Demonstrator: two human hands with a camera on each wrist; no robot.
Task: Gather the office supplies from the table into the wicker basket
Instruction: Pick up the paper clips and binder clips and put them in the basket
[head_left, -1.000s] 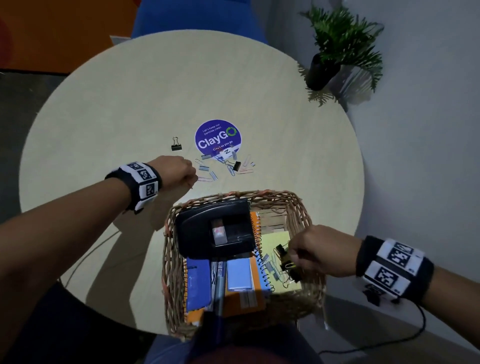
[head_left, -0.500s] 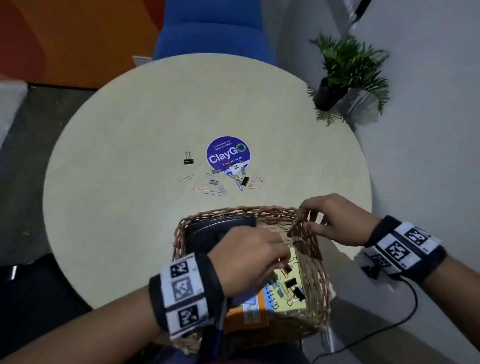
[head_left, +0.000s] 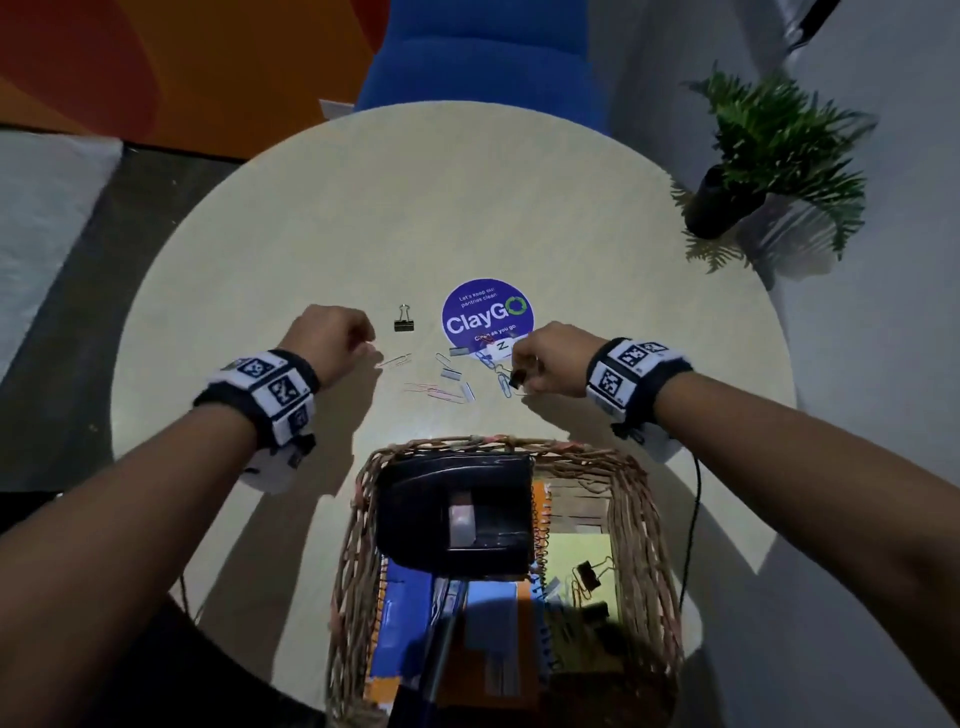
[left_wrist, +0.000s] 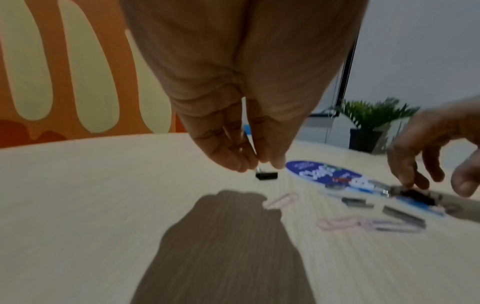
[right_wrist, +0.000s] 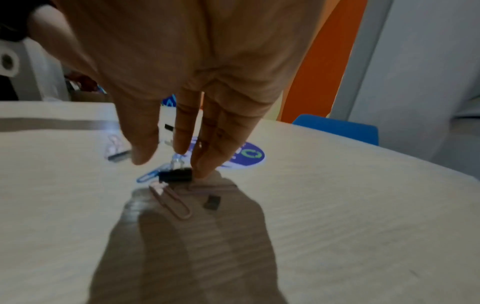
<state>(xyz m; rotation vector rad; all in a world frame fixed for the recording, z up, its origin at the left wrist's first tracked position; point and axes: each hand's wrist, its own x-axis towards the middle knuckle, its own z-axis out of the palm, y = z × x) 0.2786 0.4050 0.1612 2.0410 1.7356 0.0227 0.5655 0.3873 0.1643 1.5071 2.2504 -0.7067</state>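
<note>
The wicker basket (head_left: 493, 444) stands at the table's near edge and holds a black hole punch (head_left: 457, 514), notebooks and binder clips. Loose on the table lie a black binder clip (head_left: 404, 321), pink paper clips (head_left: 436, 392), staple strips (head_left: 451, 372) and a second black binder clip (head_left: 516, 378). My left hand (head_left: 370, 340) hovers left of the first clip (left_wrist: 266, 175), fingertips drawn together and holding nothing. My right hand (right_wrist: 168, 162) reaches down over the second clip (right_wrist: 175, 176), thumb and fingers spread, one fingertip touching it.
A round purple ClayGo sticker (head_left: 488, 314) is stuck at the table's middle, just beyond the clips. A potted plant (head_left: 769, 156) stands off the table's right edge and a blue chair (head_left: 483, 57) at the far side. A cable (head_left: 693, 519) hangs right of the basket.
My left hand left the basket and went out to the table left of the clips. My right hand moved off the basket rim forward to the black binder clip.
</note>
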